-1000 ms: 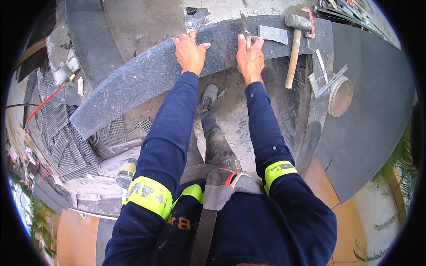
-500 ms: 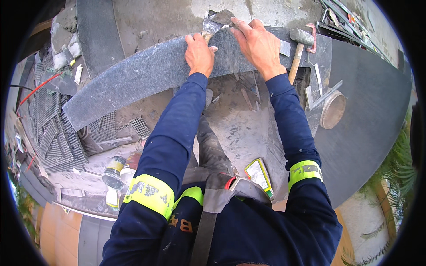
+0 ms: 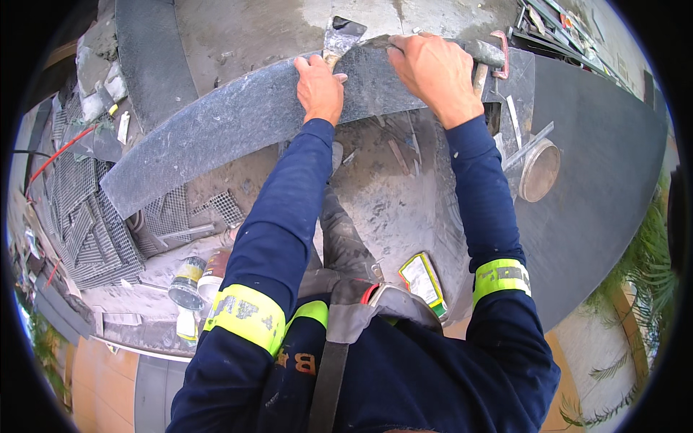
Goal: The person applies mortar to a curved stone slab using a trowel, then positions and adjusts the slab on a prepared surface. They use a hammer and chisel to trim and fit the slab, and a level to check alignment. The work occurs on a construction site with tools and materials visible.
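Note:
My left hand (image 3: 320, 90) is closed round the short handle of a putty knife (image 3: 341, 37). Its wide blade, smeared with grey paste, points away past the far edge of a long curved dark stone slab (image 3: 209, 119). My right hand (image 3: 437, 76) is closed at the same far edge, to the right of the knife. A thin dark flat piece (image 3: 379, 42) shows at its fingertips, mostly hidden by the hand. Just right of this hand lies a hammer (image 3: 485, 53), its handle partly covered, beside a red clamp (image 3: 501, 54) on the slab's edge.
A round lid-like disc (image 3: 540, 173) and metal strips lie at the right, by a broad dark slab (image 3: 592, 180). Black grid mats (image 3: 86, 224) are piled at the left, near two buckets (image 3: 189, 281). A yellow-edged package (image 3: 422, 283) sits on the floor by my legs.
My right hand has moved right and slightly nearer, carrying the dark flat piece away from the putty knife's blade. The left hand has hardly moved.

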`<state>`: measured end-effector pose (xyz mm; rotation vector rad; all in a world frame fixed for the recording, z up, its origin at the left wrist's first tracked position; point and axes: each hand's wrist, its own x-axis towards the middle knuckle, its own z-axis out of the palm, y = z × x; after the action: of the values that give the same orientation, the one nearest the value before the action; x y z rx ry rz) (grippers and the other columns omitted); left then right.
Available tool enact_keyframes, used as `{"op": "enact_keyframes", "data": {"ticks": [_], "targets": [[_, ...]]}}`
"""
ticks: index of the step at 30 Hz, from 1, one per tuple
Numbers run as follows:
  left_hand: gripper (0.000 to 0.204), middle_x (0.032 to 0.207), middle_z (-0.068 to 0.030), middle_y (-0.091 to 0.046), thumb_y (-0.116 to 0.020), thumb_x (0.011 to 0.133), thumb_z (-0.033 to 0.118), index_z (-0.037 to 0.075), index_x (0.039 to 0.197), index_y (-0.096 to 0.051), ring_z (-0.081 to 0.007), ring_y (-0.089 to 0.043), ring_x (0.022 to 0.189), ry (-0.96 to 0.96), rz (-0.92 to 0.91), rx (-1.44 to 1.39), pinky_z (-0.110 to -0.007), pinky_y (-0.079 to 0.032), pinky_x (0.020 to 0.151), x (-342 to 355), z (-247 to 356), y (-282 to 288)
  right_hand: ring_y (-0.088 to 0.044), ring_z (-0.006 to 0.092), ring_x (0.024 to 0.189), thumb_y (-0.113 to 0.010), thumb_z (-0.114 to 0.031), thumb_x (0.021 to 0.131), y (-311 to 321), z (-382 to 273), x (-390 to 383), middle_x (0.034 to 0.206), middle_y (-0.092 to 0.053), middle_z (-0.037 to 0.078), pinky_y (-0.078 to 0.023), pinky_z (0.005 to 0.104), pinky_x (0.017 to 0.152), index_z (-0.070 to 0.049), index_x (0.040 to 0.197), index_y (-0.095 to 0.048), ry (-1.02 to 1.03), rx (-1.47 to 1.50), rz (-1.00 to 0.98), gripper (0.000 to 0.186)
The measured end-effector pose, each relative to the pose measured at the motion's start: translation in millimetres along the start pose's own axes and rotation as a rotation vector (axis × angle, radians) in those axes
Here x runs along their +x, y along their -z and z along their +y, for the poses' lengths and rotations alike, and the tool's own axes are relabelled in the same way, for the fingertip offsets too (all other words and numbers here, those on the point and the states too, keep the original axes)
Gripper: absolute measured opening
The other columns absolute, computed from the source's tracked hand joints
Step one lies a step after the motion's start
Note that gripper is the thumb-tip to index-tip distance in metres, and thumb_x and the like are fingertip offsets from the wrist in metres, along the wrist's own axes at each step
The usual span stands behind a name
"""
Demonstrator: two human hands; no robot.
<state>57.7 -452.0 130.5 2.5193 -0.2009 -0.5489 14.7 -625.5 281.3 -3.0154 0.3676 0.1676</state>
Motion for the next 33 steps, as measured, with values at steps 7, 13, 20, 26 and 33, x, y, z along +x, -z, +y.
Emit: {"op": "enact_keyframes", "data": {"ticks": [7,13,20,26,33], "targets": [[0.066,0.128,-0.0257,-0.054,-0.096,0.076,0.027,-0.009,0.117,-0.059,-0.0467,-0.068,0.109,0.02,-0.01,-0.05,-0.051,-0.057,0.095,7,6,7,-0.071,0.047,0.095,-0.058,-0.029,0.105,-53,-14,-80,0.105,-0.072,0.026,-0.057,0.0544,0.084,-0.007,0.13,-0.068,-0.389,0.443,0.075,0.035],[0.071,0.125,-0.0267,-0.056,-0.098,0.073,0.03,-0.011,0.116,-0.059,-0.0448,-0.069,0.106,-0.054,0.0,0.034,-0.049,-0.059,0.093,9,2,12,-0.068,0.0516,0.092,-0.057,-0.022,0.104,-87,-77,-67,0.111,-0.062,0.036,-0.056,0.0566,0.084,-0.005,0.143,-0.059,-0.659,0.574,0.043,0.043],[0.07,0.123,-0.0265,-0.057,-0.098,0.071,0.03,-0.01,0.113,-0.059,-0.0452,-0.069,0.107,-0.073,-0.009,0.018,-0.05,-0.058,0.093,13,-1,10,-0.069,0.0566,0.098,-0.053,-0.024,0.103,-102,-94,-31,0.115,-0.061,0.04,-0.057,0.0579,0.088,0.0,0.142,-0.058,-0.82,0.625,0.013,0.046],[0.07,0.122,-0.0256,-0.056,-0.098,0.071,0.028,-0.009,0.114,-0.058,-0.0456,-0.069,0.105,-0.053,-0.05,-0.007,-0.051,-0.059,0.092,17,-3,13,-0.068,0.0569,0.104,-0.051,-0.025,0.103,-93,-105,-26,0.116,-0.064,0.042,-0.055,0.059,0.093,0.004,0.14,-0.059,-0.831,0.656,-0.176,0.048],[0.068,0.12,-0.025,-0.055,-0.097,0.07,0.025,-0.008,0.113,-0.057,-0.046,-0.069,0.104,-0.074,-0.01,-0.013,-0.051,-0.058,0.091,16,-1,10,-0.067,0.0558,0.11,-0.051,-0.024,0.101,-84,-84,-17,0.112,-0.068,0.042,-0.054,0.058,0.097,0.007,0.131,-0.063,-0.829,0.648,-0.113,0.045]]}}
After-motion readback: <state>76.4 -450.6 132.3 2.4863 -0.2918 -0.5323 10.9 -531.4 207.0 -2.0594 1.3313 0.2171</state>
